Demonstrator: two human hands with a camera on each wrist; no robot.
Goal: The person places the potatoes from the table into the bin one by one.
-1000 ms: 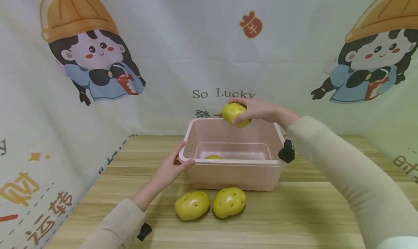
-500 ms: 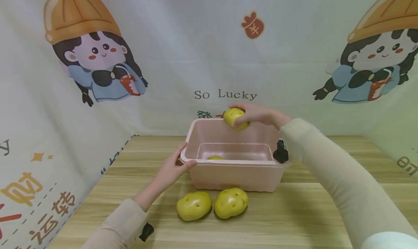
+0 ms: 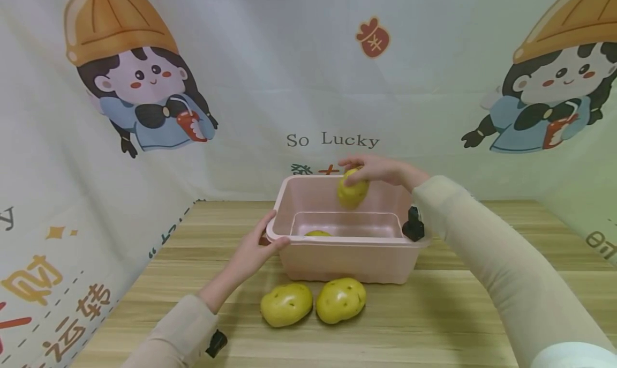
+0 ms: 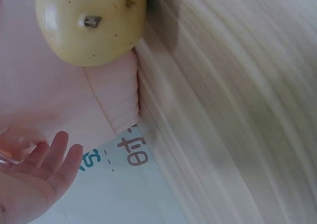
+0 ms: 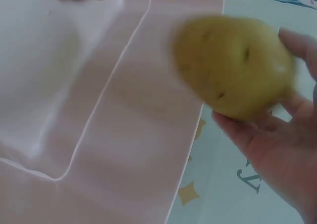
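A pink plastic box [image 3: 347, 261] stands on the table; in the head view my left hand [image 3: 253, 250] holds its near left corner, thumb at the rim. The left wrist view shows that hand's fingers [image 4: 59, 159] against the box's side. My right hand [image 3: 381, 171] is over the back of the box, fingers spread. A yellow potato [image 3: 353, 194], blurred, hangs lower than the hand, dropping from the fingers over the box. In the right wrist view, the potato [image 5: 235, 68] shows just off the spread fingertips. Another potato [image 3: 318, 233] lies inside the box, mostly hidden by the front wall.
Two more potatoes lie side by side in front of the box, a left one [image 3: 286, 305] and a right one [image 3: 341, 300]. Behind the wooden table [image 3: 482, 314] hangs a printed cloth [image 3: 289, 62]. Black wrist cameras sit on both sleeves.
The right hand first moved slightly down over the box with the potato, then its fingers let go and the potato dropped lower. The left hand has stayed at the box's corner.
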